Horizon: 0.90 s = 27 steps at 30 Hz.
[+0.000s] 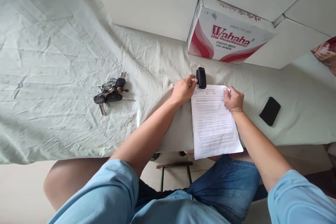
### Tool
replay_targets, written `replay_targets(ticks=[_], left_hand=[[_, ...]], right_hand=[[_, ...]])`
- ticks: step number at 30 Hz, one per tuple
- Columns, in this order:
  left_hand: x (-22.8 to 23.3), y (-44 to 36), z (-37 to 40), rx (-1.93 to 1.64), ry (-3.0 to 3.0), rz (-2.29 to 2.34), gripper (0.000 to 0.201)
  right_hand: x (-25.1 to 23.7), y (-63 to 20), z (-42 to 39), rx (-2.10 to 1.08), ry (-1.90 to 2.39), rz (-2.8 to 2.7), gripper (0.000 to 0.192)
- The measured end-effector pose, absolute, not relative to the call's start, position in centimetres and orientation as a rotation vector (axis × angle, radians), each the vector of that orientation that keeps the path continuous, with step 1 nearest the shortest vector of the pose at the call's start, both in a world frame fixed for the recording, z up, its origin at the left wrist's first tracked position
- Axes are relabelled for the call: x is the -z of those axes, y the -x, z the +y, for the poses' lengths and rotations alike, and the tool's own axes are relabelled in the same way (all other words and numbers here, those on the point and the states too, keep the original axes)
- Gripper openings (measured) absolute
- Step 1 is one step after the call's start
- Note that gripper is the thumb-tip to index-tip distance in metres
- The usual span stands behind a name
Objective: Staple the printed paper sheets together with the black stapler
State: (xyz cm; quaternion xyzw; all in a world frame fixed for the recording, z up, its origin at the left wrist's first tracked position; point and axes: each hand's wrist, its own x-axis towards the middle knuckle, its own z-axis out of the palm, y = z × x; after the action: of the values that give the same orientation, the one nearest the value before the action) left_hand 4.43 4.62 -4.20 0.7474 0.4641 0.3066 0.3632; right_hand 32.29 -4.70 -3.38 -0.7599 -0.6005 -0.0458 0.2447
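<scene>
My left hand [184, 90] has its fingers curled at the left side of a small black stapler [202, 78]. The stapler lies at the top left corner of a stack of printed paper [214, 122]; whether the corner is between its jaws I cannot tell. At the paper's upper right corner, my right hand [234, 99] pinches the edge with the thumb on top. The paper's lower end hangs past the table's front edge, above my lap.
A bunch of keys [111, 91] lies to the left on the cloth-covered table [65, 59]. To the right is a black rectangular object [270, 111]. A white and red water carton [228, 31] stands at the back against white panels [149, 0]. A stool [174, 165] shows below.
</scene>
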Motion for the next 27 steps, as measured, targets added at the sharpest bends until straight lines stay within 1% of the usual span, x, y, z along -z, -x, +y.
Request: replay_targets(ticks=[3, 8, 10, 14, 18, 20, 21, 22, 23, 24, 26, 27], left_hand=[[4.0, -4.2, 4.9, -0.736, -1.93, 1.106, 0.038], [4.0, -3.1, 5.7, -0.772, -1.782, 0.859, 0.065], [4.2, -2.8, 6.0, -0.773, -1.757, 0.836, 0.068], [4.5, -2.7, 6.5, -0.767, -1.863, 0.92, 0.053], [4.7, -2.6, 6.5, -0.781, -1.888, 0.894, 0.045], [4.8, -2.5, 6.4, -0.828, -1.863, 0.897, 0.038], [4.7, -2.4, 6.3, -0.844, -1.852, 0.908, 0.034], [4.6, -2.4, 6.3, -0.851, -1.843, 0.925, 0.03], [4.5, -2.5, 6.2, -0.849, -1.835, 0.941, 0.026], [4.3, -2.5, 6.1, -0.838, -1.828, 0.952, 0.022], [3.7, -2.5, 5.8, -0.825, -1.793, 0.958, 0.01], [3.3, -2.5, 5.7, -0.825, -1.774, 0.94, 0.013]], right_hand=[[2.9, -32.1, -4.5, 0.116, 2.064, -1.647, 0.036], [2.6, -31.9, -4.2, 0.072, 2.027, -1.622, 0.039], [2.7, -32.1, -4.1, 0.05, 2.01, -1.606, 0.039], [3.0, -32.8, -4.0, -0.053, 1.951, -1.614, 0.046], [2.8, -33.4, -5.1, -0.221, 1.87, -1.616, 0.057], [2.2, -33.6, -6.5, -0.371, 1.835, -1.603, 0.063], [1.7, -33.6, -7.3, -0.506, 1.812, -1.589, 0.065], [1.1, -33.7, -8.2, -0.646, 1.789, -1.565, 0.064], [0.5, -33.7, -9.0, -0.72, 1.772, -1.524, 0.063], [0.0, -33.7, -9.8, -0.713, 1.761, -1.463, 0.061], [-1.0, -33.6, -10.7, -0.572, 1.731, -1.308, 0.06], [-1.2, -33.5, -10.8, -0.453, 1.704, -1.228, 0.062]])
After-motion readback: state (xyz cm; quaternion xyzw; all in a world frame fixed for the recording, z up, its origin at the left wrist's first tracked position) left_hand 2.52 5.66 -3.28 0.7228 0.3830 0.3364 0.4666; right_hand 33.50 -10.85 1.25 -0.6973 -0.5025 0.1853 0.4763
